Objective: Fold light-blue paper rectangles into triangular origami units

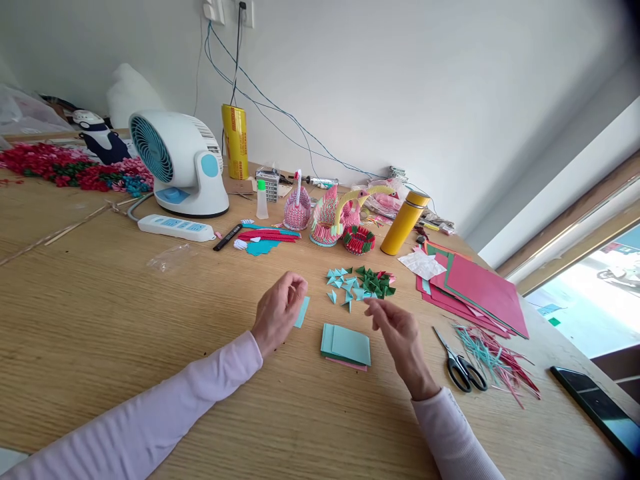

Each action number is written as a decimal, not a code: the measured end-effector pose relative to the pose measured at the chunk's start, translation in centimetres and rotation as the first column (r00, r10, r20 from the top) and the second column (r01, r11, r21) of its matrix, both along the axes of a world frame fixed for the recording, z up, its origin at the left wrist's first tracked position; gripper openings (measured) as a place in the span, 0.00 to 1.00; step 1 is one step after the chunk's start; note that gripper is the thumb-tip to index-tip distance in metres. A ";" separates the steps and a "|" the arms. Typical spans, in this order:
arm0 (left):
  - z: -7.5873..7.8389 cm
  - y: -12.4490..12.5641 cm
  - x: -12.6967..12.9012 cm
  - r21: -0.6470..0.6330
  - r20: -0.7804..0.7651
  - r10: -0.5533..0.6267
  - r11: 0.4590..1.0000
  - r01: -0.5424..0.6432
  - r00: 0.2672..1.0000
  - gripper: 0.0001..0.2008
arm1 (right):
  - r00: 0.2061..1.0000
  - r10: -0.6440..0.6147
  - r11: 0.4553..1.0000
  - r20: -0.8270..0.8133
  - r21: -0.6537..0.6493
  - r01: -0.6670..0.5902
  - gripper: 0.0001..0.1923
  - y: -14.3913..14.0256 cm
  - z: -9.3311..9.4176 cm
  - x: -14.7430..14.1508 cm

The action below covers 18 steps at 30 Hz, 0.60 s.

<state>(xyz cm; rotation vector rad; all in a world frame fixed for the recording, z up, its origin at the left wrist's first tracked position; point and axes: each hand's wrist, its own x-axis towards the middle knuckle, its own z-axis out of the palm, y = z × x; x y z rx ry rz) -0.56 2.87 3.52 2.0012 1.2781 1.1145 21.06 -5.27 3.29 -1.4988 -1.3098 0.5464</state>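
Observation:
My left hand (278,311) pinches a small light-blue paper slip (302,311) above the wooden table (100,313). My right hand (400,337) hovers with loosely curled fingers and nothing in them, just right of a small stack of light-blue paper rectangles (347,345) lying on a pink sheet. Beyond both hands lies a scatter of folded blue triangles (343,283) and folded green triangles (376,283). Both arms wear pale pink sleeves.
Scissors (461,365) and paper trimmings (493,360) lie right of my right hand, with red and green paper sheets (475,290) behind. Origami swans (327,213), a yellow flask (404,223), a fan (177,163), a power strip (175,228) and a phone (595,403) stand around.

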 end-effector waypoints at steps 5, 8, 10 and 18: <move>-1.5 1.9 -1.0 0.099 -0.348 0.055 0.995 -0.021 0.936 0.12 | 0.994 -0.104 0.995 -0.022 0.003 0.104 0.18 0.6 -1.1 0.9; -1.9 2.2 -1.3 0.103 -0.409 0.033 0.995 0.010 0.912 0.05 | 0.999 -0.042 0.999 0.015 -0.025 0.043 0.18 0.6 -1.3 0.5; -1.5 2.1 -1.0 0.049 -0.300 -0.028 0.998 0.045 0.954 0.04 | 1.000 -0.015 0.999 0.007 -0.030 0.015 0.18 0.5 -1.2 0.1; 1.4 -1.5 2.3 -0.485 0.525 -0.210 0.723 0.493 0.825 0.16 | 0.929 0.260 0.963 -0.264 0.001 -0.269 0.20 -0.2 0.8 -2.4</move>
